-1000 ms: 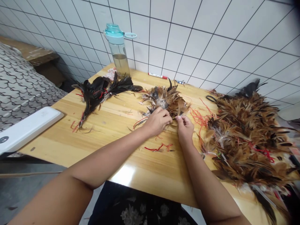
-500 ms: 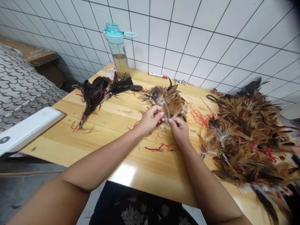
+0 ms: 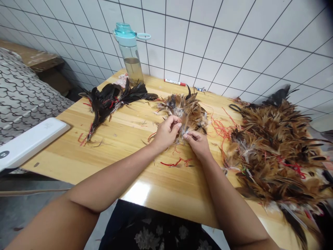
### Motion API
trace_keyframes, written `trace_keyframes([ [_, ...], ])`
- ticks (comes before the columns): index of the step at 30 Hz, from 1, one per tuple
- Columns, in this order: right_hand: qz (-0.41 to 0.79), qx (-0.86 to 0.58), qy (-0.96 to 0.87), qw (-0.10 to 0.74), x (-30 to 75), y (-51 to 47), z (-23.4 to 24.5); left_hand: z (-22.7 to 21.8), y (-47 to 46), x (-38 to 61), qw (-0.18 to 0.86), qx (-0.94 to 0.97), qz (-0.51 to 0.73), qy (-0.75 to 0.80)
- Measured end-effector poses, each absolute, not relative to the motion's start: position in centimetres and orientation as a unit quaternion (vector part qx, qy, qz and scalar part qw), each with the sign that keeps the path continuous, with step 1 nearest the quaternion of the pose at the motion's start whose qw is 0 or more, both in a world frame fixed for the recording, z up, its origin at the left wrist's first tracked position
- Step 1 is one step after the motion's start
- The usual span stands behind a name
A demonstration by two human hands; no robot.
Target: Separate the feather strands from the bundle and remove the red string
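My left hand (image 3: pixel 168 132) is closed in a pinch on a small brown feather (image 3: pixel 185 121) over the front of a loose brown feather pile (image 3: pixel 196 113). Close by on the right, my right hand (image 3: pixel 198 141) pinches the pale lower end of the feather between thumb and forefinger. The fingertips partly hide the feather, and it looks blurred. Short red threads (image 3: pixel 175 163) lie on the wooden table (image 3: pixel 117 156) just in front of the hands.
Black feathers tied with red thread (image 3: pixel 106 99) lie at the left, near a blue-lidded water bottle (image 3: pixel 131 59). A large heap of brown feather bundles (image 3: pixel 281 149) covers the right side. Tangled red thread (image 3: pixel 221 128), a red-capped marker (image 3: pixel 174 82) and a white device (image 3: pixel 33 140) also lie around.
My right hand has shifted slightly left, toward my left hand. My left hand has turned a little, and the feather between them shows less clearly than before.
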State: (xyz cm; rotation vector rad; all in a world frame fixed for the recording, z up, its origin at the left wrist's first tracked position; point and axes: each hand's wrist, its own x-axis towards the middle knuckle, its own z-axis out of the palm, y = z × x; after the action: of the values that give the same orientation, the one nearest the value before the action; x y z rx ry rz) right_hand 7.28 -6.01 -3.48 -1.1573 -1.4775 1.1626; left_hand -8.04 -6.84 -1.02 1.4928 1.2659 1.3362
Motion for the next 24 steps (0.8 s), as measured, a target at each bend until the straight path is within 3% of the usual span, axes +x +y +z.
trace_keyframes([
  [4,0.485,-0.463,-0.606,0.428,7.4,-6.0,-3.5,-1.3,-6.9,-7.9,0.346,0.605,0.519,0.494],
  [10,0.491,-0.467,-0.610,0.411,7.7,-5.9,-3.6,-1.4,-6.5,-7.9,0.434,0.551,0.536,0.471],
  [14,0.493,-0.484,-0.570,0.446,7.8,-5.9,-3.3,-1.6,-6.0,-8.5,0.435,0.495,0.555,0.507],
  [24,0.476,-0.493,-0.553,0.473,7.6,-5.8,-3.6,-2.5,-6.2,-8.4,0.460,0.617,0.410,0.491],
])
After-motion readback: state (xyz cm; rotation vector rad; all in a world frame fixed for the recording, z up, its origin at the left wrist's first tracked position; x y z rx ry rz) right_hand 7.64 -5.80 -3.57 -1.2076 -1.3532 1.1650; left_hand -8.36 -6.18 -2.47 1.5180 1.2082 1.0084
